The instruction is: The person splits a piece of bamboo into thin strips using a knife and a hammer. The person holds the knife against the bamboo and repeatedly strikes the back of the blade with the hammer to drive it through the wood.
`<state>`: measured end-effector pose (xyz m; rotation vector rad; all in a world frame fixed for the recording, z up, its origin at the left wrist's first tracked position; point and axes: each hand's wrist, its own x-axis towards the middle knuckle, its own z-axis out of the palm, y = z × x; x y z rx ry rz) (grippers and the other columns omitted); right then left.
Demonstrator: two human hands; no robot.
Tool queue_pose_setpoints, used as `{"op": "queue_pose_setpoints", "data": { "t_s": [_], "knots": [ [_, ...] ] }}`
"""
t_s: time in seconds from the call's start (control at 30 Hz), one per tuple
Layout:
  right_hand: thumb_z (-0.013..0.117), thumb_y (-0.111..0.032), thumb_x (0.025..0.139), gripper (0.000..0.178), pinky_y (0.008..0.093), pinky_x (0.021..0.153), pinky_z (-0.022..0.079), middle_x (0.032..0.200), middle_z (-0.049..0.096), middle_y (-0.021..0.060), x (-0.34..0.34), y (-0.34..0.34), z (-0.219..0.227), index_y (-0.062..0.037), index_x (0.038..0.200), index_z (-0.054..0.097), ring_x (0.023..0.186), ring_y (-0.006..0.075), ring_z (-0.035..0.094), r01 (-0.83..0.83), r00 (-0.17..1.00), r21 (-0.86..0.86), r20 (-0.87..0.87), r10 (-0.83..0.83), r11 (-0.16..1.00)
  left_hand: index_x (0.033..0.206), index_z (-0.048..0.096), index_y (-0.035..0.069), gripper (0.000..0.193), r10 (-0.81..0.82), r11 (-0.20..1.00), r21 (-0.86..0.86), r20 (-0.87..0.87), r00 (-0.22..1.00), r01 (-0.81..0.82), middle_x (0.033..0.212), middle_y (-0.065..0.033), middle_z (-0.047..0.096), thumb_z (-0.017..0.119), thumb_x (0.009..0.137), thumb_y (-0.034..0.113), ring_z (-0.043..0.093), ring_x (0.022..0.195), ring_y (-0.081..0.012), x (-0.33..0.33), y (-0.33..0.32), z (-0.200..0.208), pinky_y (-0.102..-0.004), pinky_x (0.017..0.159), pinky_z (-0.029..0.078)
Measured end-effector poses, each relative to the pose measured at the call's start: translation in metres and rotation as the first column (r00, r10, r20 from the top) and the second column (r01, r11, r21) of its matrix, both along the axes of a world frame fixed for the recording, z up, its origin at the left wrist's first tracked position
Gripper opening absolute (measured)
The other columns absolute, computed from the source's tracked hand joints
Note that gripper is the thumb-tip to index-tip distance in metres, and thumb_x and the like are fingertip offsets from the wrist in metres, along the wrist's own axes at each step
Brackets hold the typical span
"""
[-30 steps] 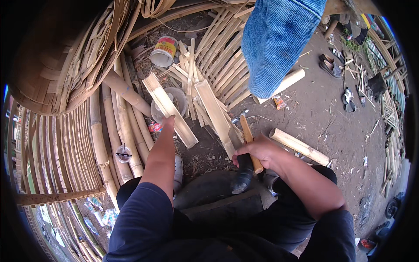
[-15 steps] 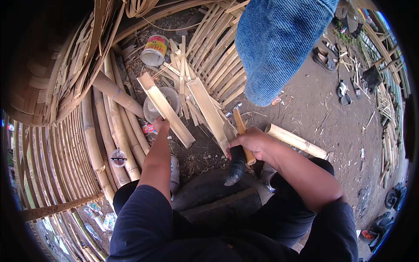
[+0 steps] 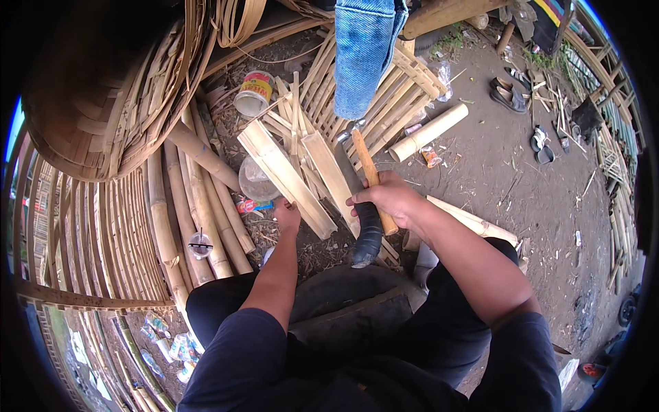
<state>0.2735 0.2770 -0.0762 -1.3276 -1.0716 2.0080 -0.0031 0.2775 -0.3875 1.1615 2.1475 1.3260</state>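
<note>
My left hand (image 3: pixel 287 214) is closed on the left edge of a split bamboo piece (image 3: pixel 288 182), pale inside and slanting down to the right. In my right hand (image 3: pixel 391 199) are two tools together: a hammer (image 3: pixel 365 158) with a wooden handle, and a long-bladed knife (image 3: pixel 371 230) with a black-wrapped grip. The hammer's metal head points away from me. The knife's dark blade lies along a second split bamboo length (image 3: pixel 328 168), between the two halves and the hammer; whether it touches the bamboo, I cannot tell.
Bamboo poles (image 3: pixel 180 213) and a slatted bamboo panel (image 3: pixel 103 240) lie left. A can (image 3: pixel 254 93) stands beyond. Another person's denim leg (image 3: pixel 367 55) is at the top. A thick bamboo piece (image 3: pixel 429 132) and sandals (image 3: pixel 508 95) lie right. A dark block (image 3: pixel 350 302) sits between my legs.
My left hand and its bamboo piece have shifted right, nearer the second half. My right hand with both tools has moved slightly away from me. The denim leg has moved left, uncovering a thick bamboo piece.
</note>
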Motion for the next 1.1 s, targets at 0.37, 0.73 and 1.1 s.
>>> {"op": "queue_pose_setpoints", "data": {
  "t_s": [0.37,0.73,1.1],
  "knots": [
    [0.061,0.008,0.078,0.026,0.0345,0.061,0.057,0.096,0.065,0.0253,-0.003,0.01,0.03,0.0007,0.093,0.042,0.071,0.0248,0.067,-0.012,0.99,0.294,-0.128,0.051,0.956,0.092,0.06,-0.002,0.014,-0.105,0.991,0.067,-0.176,0.979,0.118,0.084,-0.0163,0.066,0.066,0.079,0.002,0.066,0.077,-0.0276,0.018,-0.023,0.012,-0.0372,0.069,0.052],
    [0.063,0.01,0.076,0.026,0.0322,0.06,0.055,0.089,0.064,0.0212,-0.029,0.011,0.027,0.0003,0.089,0.043,0.07,0.023,0.066,-0.059,0.992,0.357,-0.083,0.094,0.932,0.092,0.059,0.0,0.016,-0.127,0.984,0.096,-0.226,0.966,0.152,0.084,-0.0167,0.061,0.065,0.078,0.002,0.062,0.077,-0.0312,0.027,-0.038,0.022,-0.041,0.07,0.049],
    [0.064,0.008,0.078,0.023,0.0315,0.06,0.053,0.08,0.062,0.0135,-0.044,0.011,0.013,0.0002,0.089,0.045,0.068,0.0185,0.063,-0.121,0.993,0.423,0.059,0.105,0.898,0.089,0.056,0.0,0.018,-0.136,0.98,0.121,-0.194,0.972,0.161,0.082,-0.0163,0.059,0.067,0.076,0.002,0.06,0.075,-0.0314,0.026,-0.044,0.021,-0.0405,0.07,0.049]
  ]
}}
